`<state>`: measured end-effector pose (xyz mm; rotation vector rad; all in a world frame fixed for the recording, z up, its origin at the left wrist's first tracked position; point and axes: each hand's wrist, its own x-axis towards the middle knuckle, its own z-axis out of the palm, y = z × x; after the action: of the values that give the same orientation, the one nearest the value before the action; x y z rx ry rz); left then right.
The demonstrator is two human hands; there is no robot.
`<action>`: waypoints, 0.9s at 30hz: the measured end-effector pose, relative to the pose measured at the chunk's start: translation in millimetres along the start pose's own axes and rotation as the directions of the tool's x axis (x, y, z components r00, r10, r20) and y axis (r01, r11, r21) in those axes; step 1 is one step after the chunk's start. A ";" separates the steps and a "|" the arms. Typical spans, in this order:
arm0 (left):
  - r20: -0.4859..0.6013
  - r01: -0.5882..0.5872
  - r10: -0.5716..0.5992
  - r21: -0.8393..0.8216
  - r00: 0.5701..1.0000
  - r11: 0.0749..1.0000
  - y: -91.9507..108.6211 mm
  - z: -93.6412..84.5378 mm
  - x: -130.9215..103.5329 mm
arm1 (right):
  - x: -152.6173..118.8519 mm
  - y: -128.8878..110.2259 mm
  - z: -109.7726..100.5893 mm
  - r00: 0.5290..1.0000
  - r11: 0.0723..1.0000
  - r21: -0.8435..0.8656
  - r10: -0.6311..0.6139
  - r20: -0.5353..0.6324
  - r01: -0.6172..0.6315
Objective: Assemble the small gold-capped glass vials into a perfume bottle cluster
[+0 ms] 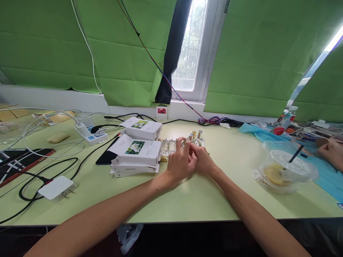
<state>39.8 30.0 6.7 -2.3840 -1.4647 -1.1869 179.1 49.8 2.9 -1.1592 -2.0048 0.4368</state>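
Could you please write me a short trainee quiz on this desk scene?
1. True or false: both hands, left hand and right hand, meet at the bottles.
2. What lies left of the hands? A) boxes B) a laptop C) a plate
3. Which lidded thing with a straw sits to the right?

Key: 1 true; 2 A; 3 the cup.

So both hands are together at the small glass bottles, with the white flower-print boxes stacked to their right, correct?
Not quite. In the head view the left hand and right hand do meet at the glass bottles, but the white boxes are stacked to their left.
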 end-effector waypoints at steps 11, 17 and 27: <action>0.179 0.097 -0.107 0.061 0.978 0.993 0.6 -0.2 2.1 | -0.2 0.0 1.0 0.999 1.000 0.024 0.020 -0.033 -0.020; 0.163 0.107 -0.113 0.045 0.980 0.993 1.9 -2.0 2.5 | 0.0 0.3 1.1 0.999 1.000 0.021 0.018 -0.031 -0.017; 0.191 0.129 -0.134 0.042 0.972 0.991 1.1 -1.8 3.0 | -0.1 0.4 1.7 0.999 0.999 0.038 0.007 -0.044 -0.005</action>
<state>40.3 30.7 10.3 -2.4762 -1.7093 -0.9727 178.0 50.0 1.5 -1.1423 -1.9477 0.4466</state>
